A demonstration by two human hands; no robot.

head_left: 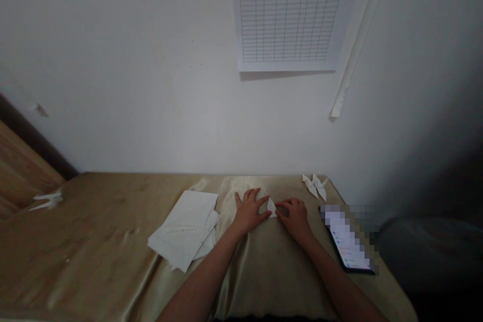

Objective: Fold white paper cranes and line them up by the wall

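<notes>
A small white folded paper, roughly triangular with its point away from me, lies on the cloth between my hands. My left hand is at its left side, index fingertip near the top point and thumb at the lower left corner, the other fingers spread on the cloth. From the right, my right hand pinches the paper's edge with thumb and index finger, its remaining fingers curled. Left of my left forearm lies a stack of white paper sheets, unevenly piled.
Folded white paper shapes lie at the table's back right corner. A lit phone rests near the right edge. At the far left is another white paper piece. A gold cloth covers the table against a wall with a printed sheet.
</notes>
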